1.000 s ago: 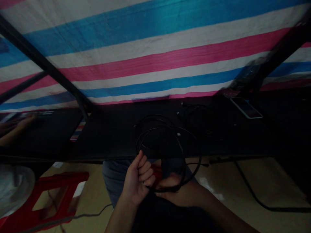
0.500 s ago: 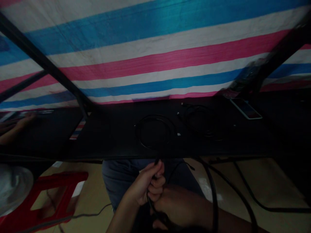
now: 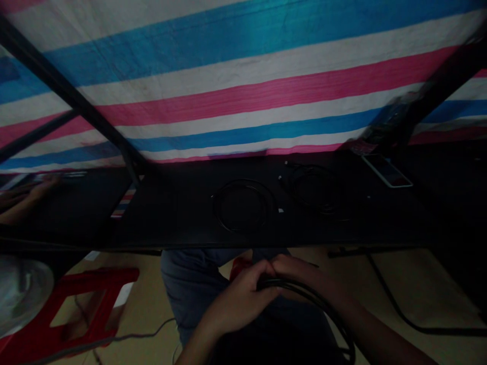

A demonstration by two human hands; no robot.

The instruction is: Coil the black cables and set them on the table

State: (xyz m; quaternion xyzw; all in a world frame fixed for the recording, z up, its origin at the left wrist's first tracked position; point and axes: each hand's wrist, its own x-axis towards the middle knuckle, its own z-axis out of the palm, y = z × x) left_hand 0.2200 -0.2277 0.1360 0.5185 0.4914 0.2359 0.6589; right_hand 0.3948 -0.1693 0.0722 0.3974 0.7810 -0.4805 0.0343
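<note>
Below the table edge, over my lap, my left hand (image 3: 247,299) is closed round a bundle of looped black cable (image 3: 317,298), thumb and fingers wrapped on it. My right hand (image 3: 291,268) meets it from the right, its fingers curled in at the same bundle and partly hidden behind the left hand. From the hands the loops curve right and down past my right forearm. On the black table (image 3: 171,213) a coiled black cable (image 3: 217,208) with pale connector ends lies in front of me. To its right rests another cable coil (image 3: 292,190).
A phone (image 3: 388,171) lies at the table's back right. Striped sheeting (image 3: 247,106) hangs behind, with dark frame bars (image 3: 76,104) at both sides. Another person's hand (image 3: 41,187) is at the far left. Below stand a red stool (image 3: 95,304) and a pale rounded object (image 3: 23,294).
My hands have moved slightly right. The cable, hanging in wide separate loops before, is now gathered into a tighter bundle in my left hand. The coils on the table lie as before.
</note>
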